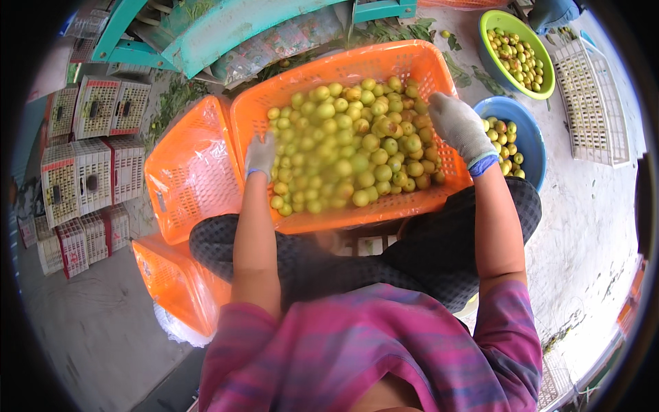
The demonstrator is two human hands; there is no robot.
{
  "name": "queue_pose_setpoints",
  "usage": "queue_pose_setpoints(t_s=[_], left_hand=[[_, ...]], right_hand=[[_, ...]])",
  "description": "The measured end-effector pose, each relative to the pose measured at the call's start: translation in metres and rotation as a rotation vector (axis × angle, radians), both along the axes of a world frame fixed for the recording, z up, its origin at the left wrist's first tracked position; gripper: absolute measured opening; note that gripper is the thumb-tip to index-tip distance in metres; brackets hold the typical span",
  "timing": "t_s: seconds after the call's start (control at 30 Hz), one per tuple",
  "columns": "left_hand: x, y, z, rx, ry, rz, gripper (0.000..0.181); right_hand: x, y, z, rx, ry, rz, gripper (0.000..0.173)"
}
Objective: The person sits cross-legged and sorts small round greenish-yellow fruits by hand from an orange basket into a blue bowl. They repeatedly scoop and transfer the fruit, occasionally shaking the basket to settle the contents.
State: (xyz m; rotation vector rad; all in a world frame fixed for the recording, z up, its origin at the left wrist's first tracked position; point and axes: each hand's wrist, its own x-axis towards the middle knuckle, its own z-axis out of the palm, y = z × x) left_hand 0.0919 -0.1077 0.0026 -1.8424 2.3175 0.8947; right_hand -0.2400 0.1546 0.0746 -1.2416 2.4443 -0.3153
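Observation:
A large orange plastic basket (355,219) with a clear plastic liner stands before me, holding many round green fruits (383,172), some with reddish-brown patches. My left hand (261,154), in a pale knit glove, lies at the basket's left end beside the fruit; its fingertips are blurred, and whether it grips anything cannot be told. My right hand (460,126), gloved likewise with a blue cuff at the wrist, is at the basket's right end with its fingers curled at the rim. What those fingers close on is partly hidden. A hazy blur lies over the middle of the fruit.
Right of the basket are a blue basin (533,149) and a lime-green basin (551,77) of fruit, and white crates (592,103). Orange baskets (198,170) lie at left, near stacked white crates (92,175). A teal metal frame (231,33) stands beyond. Another person's leg (553,14) shows top right.

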Motion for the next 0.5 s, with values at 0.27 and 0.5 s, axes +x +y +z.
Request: queue_pose_setpoints(t_s=[0.27,0.5], left_hand=[[-0.036,0.057,-0.033,-0.141,-0.609,0.008,0.074],[0.015,0.011,-0.046,0.145,-0.228,0.000,0.083]], right_hand=[[-0.020,0.010,-0.031,-0.045,0.062,0.161,0.028],[-0.012,0.023,0.001,-0.075,-0.036,0.014,0.026]])
